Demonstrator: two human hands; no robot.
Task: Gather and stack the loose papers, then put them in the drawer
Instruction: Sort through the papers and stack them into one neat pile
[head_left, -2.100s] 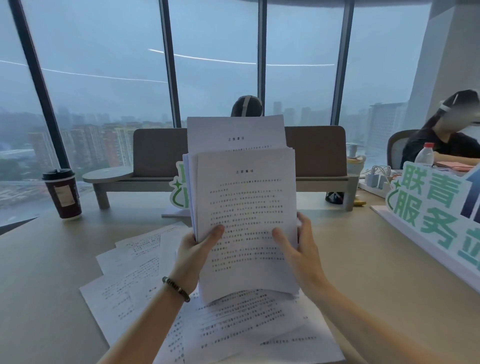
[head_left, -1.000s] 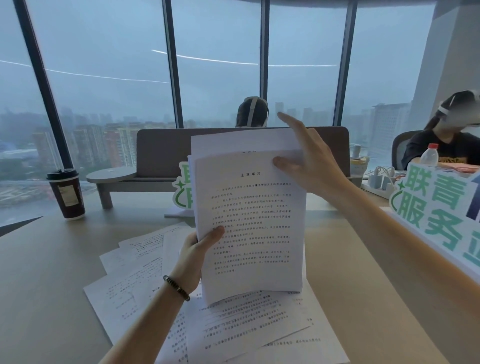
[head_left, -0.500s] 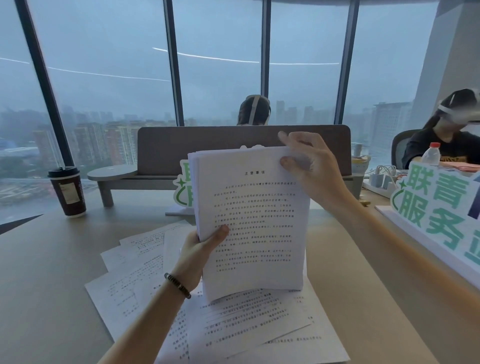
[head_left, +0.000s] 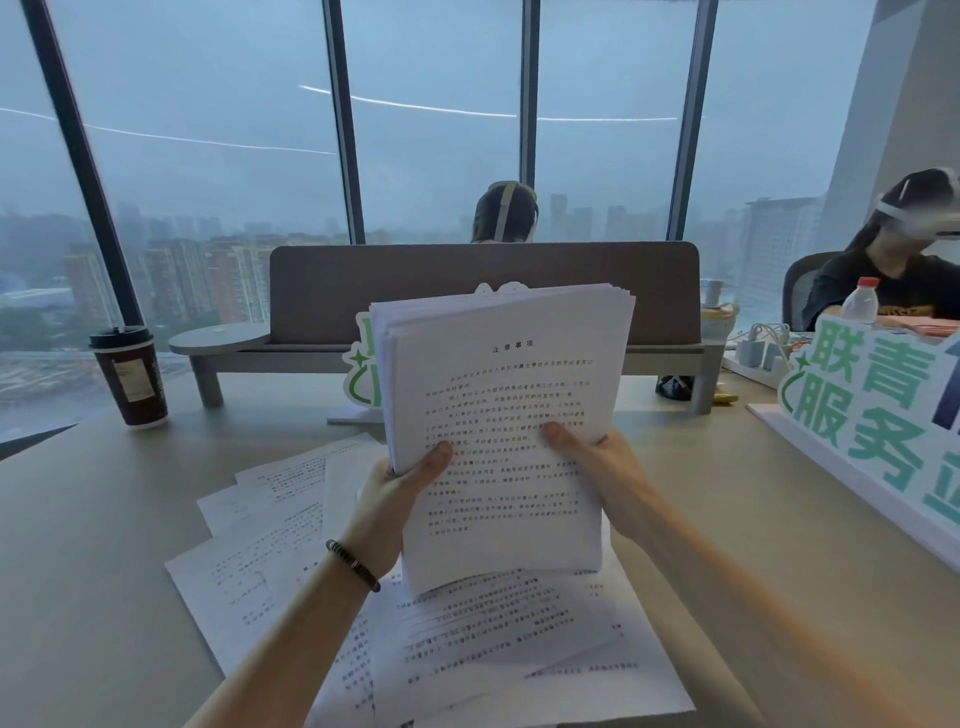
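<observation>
A thick stack of printed white papers (head_left: 498, 415) stands upright in front of me, its bottom edge resting on the loose sheets below. My left hand (head_left: 400, 499) grips its left edge, thumb on the front page. My right hand (head_left: 597, 467) grips the right edge, thumb across the text. Several loose printed sheets (head_left: 270, 561) lie spread on the beige table (head_left: 88, 545) under and to the left of the stack. No drawer is in view.
A dark paper coffee cup (head_left: 130, 376) stands at the far left. A grey desk shelf with a divider panel (head_left: 483, 291) runs across the back. A white-and-green sign (head_left: 872, 415) stands along the right side. Two people sit beyond the table.
My right hand came down from the stack's top edge to its right side. The sheets that stuck out above are now level with the rest of the stack.
</observation>
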